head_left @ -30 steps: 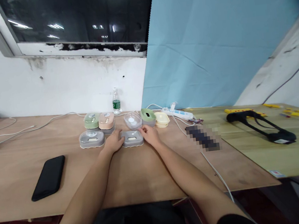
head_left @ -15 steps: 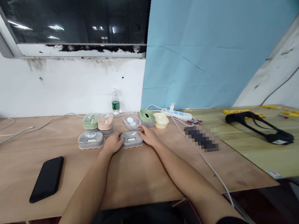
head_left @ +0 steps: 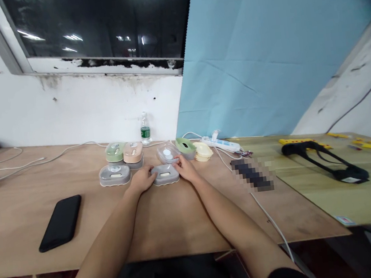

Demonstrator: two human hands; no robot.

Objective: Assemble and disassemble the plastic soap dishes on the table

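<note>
Between my two hands, on the wooden table, sits a small grey oval plastic box [head_left: 165, 175] with a pale slot in its top. My left hand [head_left: 143, 179] grips its left end with bent fingers. From the other side, my right hand [head_left: 186, 169] holds the right end, fingers at the far corner. Just behind the box lies a clear plastic lid [head_left: 167, 153] with a round white sticker. Beside that lid are an open green container [head_left: 185, 146] and a cream container [head_left: 202, 150].
To the left stand a grey box [head_left: 114, 176], a green box [head_left: 114, 152] and a pink box [head_left: 132, 152]. A water bottle [head_left: 144, 130] is by the wall. A black phone [head_left: 60, 222], power strip [head_left: 221, 143], cables and black strap [head_left: 325, 163] lie around.
The whole view has shifted slightly right and down. Both hands stay at the ends of the grey box.
</note>
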